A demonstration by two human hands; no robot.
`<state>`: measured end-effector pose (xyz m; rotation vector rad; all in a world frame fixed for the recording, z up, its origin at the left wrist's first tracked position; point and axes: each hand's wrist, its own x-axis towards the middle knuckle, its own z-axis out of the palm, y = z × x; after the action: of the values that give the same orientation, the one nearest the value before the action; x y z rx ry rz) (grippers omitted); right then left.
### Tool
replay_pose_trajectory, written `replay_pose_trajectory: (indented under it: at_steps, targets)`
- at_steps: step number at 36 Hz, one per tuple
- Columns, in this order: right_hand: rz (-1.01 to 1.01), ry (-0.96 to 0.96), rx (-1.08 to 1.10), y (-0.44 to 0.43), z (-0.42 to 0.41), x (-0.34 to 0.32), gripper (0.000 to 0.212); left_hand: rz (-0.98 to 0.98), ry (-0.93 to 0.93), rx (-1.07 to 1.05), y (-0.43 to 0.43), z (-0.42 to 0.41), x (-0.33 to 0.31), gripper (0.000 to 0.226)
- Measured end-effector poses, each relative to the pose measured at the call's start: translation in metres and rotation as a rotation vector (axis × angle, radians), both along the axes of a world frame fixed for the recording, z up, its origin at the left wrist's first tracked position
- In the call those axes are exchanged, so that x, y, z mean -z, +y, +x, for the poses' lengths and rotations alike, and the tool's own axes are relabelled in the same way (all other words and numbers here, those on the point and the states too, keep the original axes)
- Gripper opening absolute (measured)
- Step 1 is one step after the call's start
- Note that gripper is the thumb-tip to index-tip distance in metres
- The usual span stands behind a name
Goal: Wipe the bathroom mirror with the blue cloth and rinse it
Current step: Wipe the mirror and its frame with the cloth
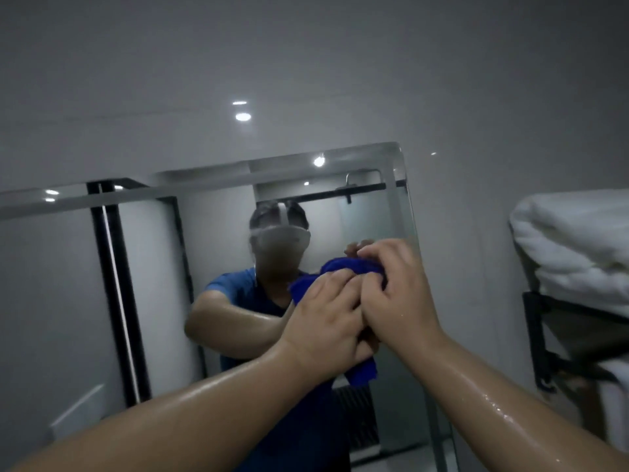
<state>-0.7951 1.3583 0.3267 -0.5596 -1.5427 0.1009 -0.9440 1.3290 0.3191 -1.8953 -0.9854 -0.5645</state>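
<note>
We are holding the blue cloth (354,269) bunched up in both hands, raised in front of the mirror (68,284) near its right edge. Our left hand (325,313) is reaching in from the lower left, and its fingers (340,277) are curling over the top of the cloth and clamping down on it. Our right hand (398,294) is coming in from the lower right, touching the left hand, and its fingers (374,253) are also closing round the wad from the upper side. A loose tail of the cloth is hanging down below the two hands. We cannot tell whether the cloth is pressing on the glass or sitting just in front of it.

Both forearms (204,413) are glistening wet, with drops showing on the right one. In the mirror we are seeing our own reflection: a blue short-sleeved shirt, a white headset, and the reflected hands meeting ours at the cloth. Black door frames and a shower fitting are also showing in the glass. To the right of the mirror, folded white towels (571,247) are lying on a black rack (541,338) fixed to the pale wall (306,63).
</note>
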Motion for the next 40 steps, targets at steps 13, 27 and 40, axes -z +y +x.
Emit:
replay_pose_trajectory:
  at_steps: [13, 27, 40]
  targets:
    - [-0.654, -0.192, -0.238, -0.05, -0.067, 0.069, 0.026, 0.196, -0.109, -0.308, -0.071, -0.097, 0.034, 0.05]
    - [-1.219, 0.055, -1.192, -0.237, -0.035, 0.207, 0.076, -0.796, -1.389, 0.323, -0.271, -0.054, 0.14, 0.028]
    - [-1.514, -0.019, -0.37, -0.338, -0.049, 0.32, 0.024, -1.02, -2.225, -0.119, -0.385, -0.075, 0.326, 0.037]
